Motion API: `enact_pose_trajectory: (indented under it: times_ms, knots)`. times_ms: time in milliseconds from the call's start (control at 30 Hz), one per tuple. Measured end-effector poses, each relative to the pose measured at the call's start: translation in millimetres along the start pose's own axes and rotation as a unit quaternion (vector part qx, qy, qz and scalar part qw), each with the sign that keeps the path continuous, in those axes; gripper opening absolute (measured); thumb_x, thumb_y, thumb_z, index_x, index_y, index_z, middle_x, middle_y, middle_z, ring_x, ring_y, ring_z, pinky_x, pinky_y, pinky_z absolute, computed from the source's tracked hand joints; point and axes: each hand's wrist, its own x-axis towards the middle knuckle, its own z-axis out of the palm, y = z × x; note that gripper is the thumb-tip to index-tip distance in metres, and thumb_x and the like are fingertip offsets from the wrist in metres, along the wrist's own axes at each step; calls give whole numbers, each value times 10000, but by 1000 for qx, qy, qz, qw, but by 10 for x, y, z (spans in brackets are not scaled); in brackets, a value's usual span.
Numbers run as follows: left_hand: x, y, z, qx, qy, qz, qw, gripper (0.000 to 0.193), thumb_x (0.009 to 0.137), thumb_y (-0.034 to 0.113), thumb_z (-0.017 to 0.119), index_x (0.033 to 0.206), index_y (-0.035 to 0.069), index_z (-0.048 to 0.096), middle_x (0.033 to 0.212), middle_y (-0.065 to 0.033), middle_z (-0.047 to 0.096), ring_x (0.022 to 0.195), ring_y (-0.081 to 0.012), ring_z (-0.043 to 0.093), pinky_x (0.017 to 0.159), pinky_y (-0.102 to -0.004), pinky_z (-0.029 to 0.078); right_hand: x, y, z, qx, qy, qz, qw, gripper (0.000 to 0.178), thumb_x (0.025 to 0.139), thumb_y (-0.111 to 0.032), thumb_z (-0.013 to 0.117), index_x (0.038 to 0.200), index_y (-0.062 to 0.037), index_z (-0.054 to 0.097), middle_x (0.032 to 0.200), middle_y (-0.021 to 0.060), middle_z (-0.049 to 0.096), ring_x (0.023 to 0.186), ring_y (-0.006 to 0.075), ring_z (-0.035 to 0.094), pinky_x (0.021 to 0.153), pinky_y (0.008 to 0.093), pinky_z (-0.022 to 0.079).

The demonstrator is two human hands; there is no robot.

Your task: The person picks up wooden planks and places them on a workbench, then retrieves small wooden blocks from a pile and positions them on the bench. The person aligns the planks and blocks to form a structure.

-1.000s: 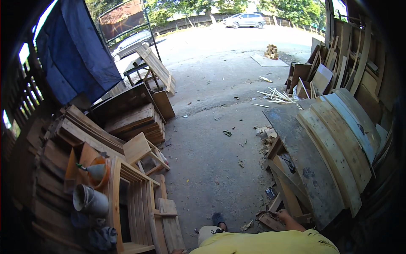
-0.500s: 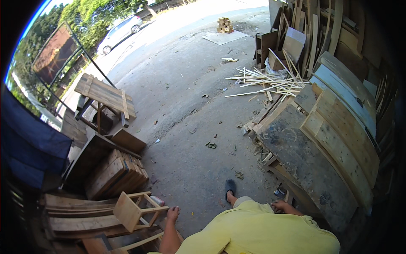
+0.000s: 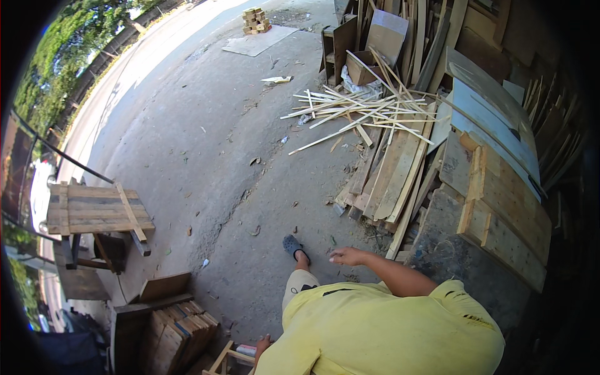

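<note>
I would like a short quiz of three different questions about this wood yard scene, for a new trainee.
1. True or false: the right hand holds a plank.
2. What does the left hand touch? A) the small wooden frame B) a hammer C) a bucket
3. Fill in: the loose thin sticks lie on the ___ beside the stacked planks.

Key: 1 false, its fingers are spread and empty. 2 A. 3 ground.
</note>
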Motion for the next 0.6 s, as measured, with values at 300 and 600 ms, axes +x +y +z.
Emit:
enact_pose_trajectory:
  times_ms: [300, 600]
  knots:
    - [1737, 3973, -951, 85, -17, 128, 988, 386, 871, 314, 531, 1130, 28, 530, 953, -94, 624, 713, -210, 608, 578, -350, 477, 561, 411, -1393, 8, 212, 273, 938, 442, 795, -424, 596, 1074, -82, 619, 905, 110, 637, 762, 222, 618, 694, 365, 485]
    - [2326, 8140, -100, 116, 0, 292, 949, 326, 869, 303, 528, 1065, 46, 567, 865, -65, 626, 665, -137, 580, 496, -272, 424, 1561, 194, -2380, 246, 339, 332, 845, 343, 792, -345, 622, 1012, -82, 634, 798, 50, 638, 653, 174, 613, 523, 337, 483]
